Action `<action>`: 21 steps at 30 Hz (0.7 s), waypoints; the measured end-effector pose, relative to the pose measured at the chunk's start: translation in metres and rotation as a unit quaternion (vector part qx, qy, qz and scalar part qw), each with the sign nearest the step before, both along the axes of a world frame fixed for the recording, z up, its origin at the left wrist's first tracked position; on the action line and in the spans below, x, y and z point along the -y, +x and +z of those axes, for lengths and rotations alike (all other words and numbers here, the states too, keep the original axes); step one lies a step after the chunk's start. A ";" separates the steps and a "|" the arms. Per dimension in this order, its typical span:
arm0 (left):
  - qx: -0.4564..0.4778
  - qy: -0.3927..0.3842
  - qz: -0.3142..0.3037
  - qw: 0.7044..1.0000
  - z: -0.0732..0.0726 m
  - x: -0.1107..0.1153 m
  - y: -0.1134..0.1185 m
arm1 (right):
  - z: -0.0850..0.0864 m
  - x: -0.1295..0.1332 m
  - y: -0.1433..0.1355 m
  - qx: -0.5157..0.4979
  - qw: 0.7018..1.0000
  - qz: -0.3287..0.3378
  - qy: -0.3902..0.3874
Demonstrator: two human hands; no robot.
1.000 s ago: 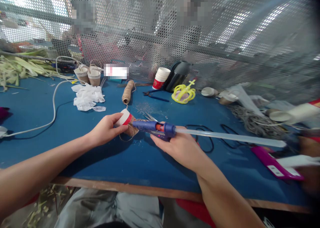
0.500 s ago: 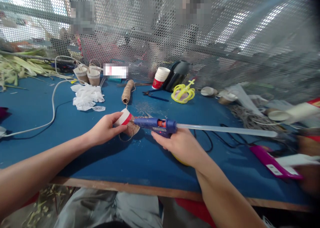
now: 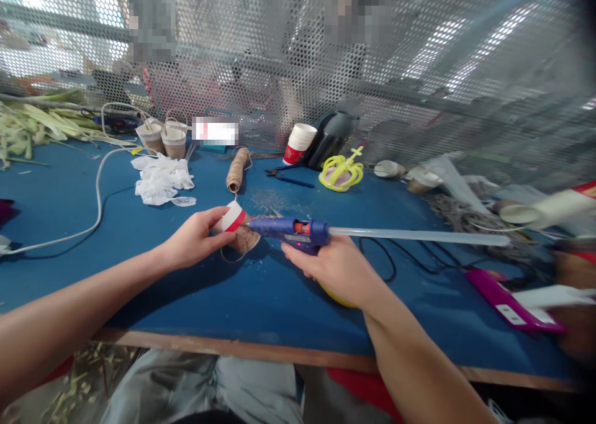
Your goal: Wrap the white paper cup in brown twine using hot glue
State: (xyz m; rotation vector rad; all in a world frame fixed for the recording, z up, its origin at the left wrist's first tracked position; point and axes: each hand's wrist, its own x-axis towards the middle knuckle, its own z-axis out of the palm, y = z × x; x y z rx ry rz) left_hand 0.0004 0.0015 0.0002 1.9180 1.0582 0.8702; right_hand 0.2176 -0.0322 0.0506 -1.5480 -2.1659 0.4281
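Observation:
A red and white paper cup [image 3: 231, 218], partly wrapped in brown twine, lies tilted in the fingers of my left hand [image 3: 198, 238]. My right hand [image 3: 333, 262] is closed round the handle of a blue hot glue gun [image 3: 284, 230]. Its nozzle meets the twine-covered part of the cup; whether glue is coming out is too small to tell. From the back of the gun a long clear glue stick [image 3: 419, 235] sticks out to the right. Behind the cup lies a roll of twine [image 3: 238, 171], with a strand running to the cup.
White gloves [image 3: 162, 179] and twine-wrapped cups [image 3: 174, 139] lie at the left. Pliers [image 3: 291, 178], stacked paper cups [image 3: 300, 143], a dark flask [image 3: 333, 138] and a yellow crown-shaped piece [image 3: 341, 171] stand farther back. Cords and a purple power strip [image 3: 512, 303] are at the right.
Almost nothing differs. Both hands, the cup and the glue gun keep their places; the glue stick's far end sits slightly more to the left.

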 end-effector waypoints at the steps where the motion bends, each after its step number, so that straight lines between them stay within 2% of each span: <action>1: 0.003 0.000 -0.001 1.000 0.000 0.000 0.000 | 0.000 0.000 0.000 0.001 1.000 -0.002 0.004; 11: -0.009 0.009 -0.001 1.000 -0.002 -0.002 -0.002 | -0.004 -0.001 0.003 0.001 1.000 0.002 0.001; 21: -0.006 0.006 -0.001 1.000 -0.002 -0.002 -0.002 | 0.000 0.001 -0.002 -0.010 1.000 0.001 -0.006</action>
